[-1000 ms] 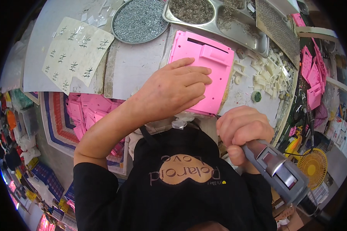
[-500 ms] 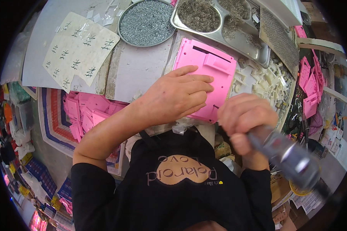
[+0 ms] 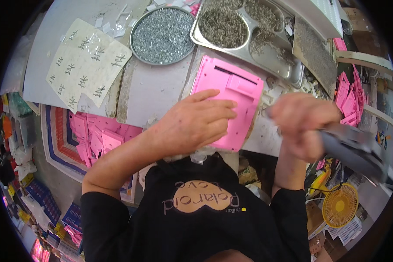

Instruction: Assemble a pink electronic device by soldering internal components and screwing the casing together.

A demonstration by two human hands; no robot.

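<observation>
Now the right hand (image 3: 303, 124), clamped on the grey power driver (image 3: 358, 150), has swung up beside the pink panel (image 3: 227, 105), which the left hand (image 3: 196, 124) presses flat on the worktop (image 3: 155, 87), ready for fastening.

We had a single view, from a wide fisheye camera worn on the person's head, and it looked steeply down over the chest onto the counter (image 3: 157, 94). It sat close: the left hand (image 3: 196, 124) and right hand (image 3: 303, 124) filled the middle, forearms entering from the lower edge. Straight edges bowed toward the dark round rim. The floor showed at the far left and right.
</observation>
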